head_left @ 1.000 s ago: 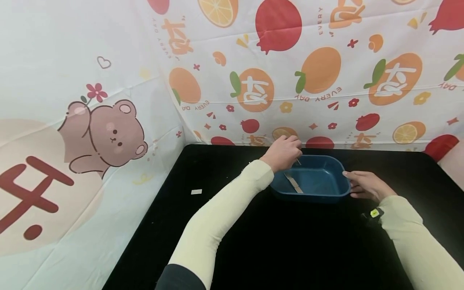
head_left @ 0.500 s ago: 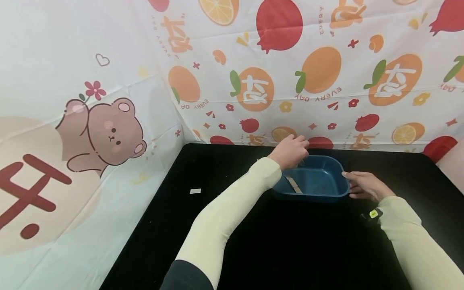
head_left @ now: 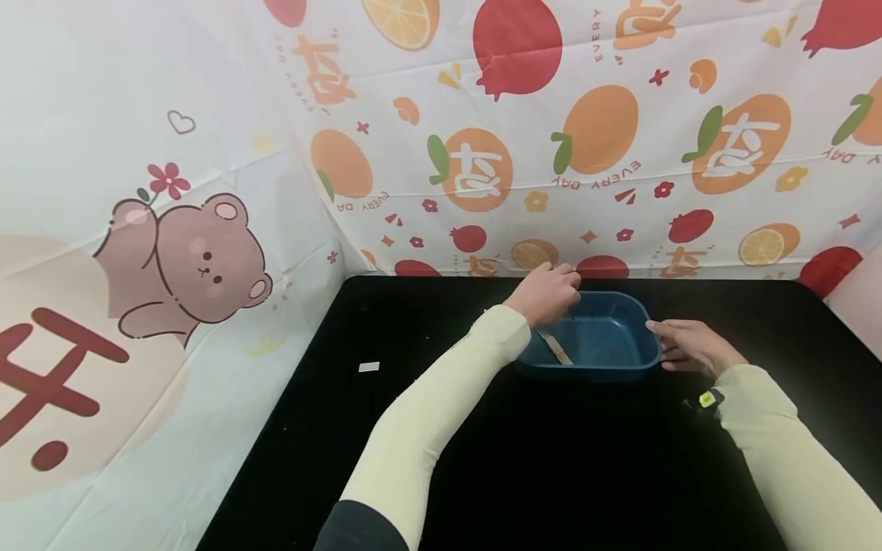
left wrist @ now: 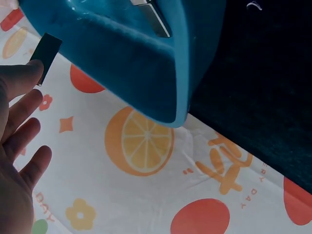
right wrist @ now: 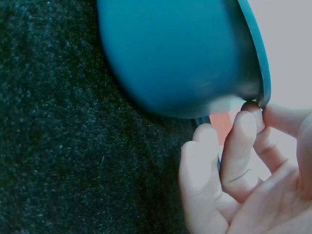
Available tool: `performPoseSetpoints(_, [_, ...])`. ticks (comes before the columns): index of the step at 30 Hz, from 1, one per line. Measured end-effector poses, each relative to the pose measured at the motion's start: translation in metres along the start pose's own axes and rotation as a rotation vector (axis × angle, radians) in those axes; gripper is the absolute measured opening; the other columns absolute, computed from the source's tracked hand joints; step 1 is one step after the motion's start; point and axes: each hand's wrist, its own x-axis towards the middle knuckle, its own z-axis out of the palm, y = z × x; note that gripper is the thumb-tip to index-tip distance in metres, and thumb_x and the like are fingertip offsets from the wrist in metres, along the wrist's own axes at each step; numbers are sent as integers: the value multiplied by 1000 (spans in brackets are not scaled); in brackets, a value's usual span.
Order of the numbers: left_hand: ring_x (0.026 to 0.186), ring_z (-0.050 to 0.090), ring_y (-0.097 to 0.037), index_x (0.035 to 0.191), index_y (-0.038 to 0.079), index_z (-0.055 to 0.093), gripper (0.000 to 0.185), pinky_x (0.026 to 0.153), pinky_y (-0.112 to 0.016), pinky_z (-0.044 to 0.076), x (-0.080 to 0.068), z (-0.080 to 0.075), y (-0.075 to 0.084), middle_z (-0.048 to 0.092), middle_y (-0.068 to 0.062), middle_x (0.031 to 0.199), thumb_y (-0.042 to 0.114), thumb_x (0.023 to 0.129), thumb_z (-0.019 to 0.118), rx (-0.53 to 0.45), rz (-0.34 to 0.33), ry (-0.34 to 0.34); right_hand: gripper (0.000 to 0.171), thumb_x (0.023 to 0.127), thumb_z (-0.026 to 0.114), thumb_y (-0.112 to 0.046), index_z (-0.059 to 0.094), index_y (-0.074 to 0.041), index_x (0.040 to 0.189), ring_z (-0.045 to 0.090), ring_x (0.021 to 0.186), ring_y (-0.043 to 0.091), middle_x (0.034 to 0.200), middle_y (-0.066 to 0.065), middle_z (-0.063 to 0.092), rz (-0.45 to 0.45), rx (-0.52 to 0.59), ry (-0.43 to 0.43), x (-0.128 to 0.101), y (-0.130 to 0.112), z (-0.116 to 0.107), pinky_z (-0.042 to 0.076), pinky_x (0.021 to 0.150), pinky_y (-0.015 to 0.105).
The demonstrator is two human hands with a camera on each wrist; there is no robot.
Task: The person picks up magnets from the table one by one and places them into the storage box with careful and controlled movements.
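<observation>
Head view: blue tub (head_left: 606, 337) sits at the far middle of the black felt desk (head_left: 551, 459), one flat metal strip (head_left: 555, 348) lying inside. My left hand (head_left: 546, 295) has drifted right over the tub's back-left rim in the last second; left wrist view shows a thin dark strip (left wrist: 46, 56) pinched at my fingertips, other fingers loose. Right hand (head_left: 692, 346) still steadies the smooth, rounded plastic rim, fingers curled under.
</observation>
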Motion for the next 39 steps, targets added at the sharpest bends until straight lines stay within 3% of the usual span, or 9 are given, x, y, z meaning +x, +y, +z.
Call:
performPoseSetpoints(11, [118, 53, -13, 118, 34, 74, 23, 101, -30, 45, 9, 10, 0, 65, 8, 124, 30, 99, 60, 9, -16, -75, 44, 96, 53, -57, 63, -15, 106, 67, 77, 10, 81, -5, 61, 2, 10, -8, 0, -3, 1, 61, 76, 29])
performPoseSetpoints(25, [117, 52, -13, 117, 34, 74, 23, 101, -30, 44, 15, 8, 2, 66, 9, 124, 34, 96, 64, -9, -25, -114, 41, 97, 53, -56, 63, -17, 103, 68, 76, 9, 80, -6, 61, 11, 14, -5, 1, -3, -2, 61, 75, 29])
performPoseSetpoints(39, [114, 53, -13, 115, 30, 75, 21, 102, -33, 45, 13, 11, 8, 66, 9, 122, 29, 99, 61, -47, -17, -157, 53, 95, 53, -59, 60, -10, 115, 68, 77, 10, 80, -5, 61, 7, 16, 7, 2, -2, -1, 61, 76, 29])
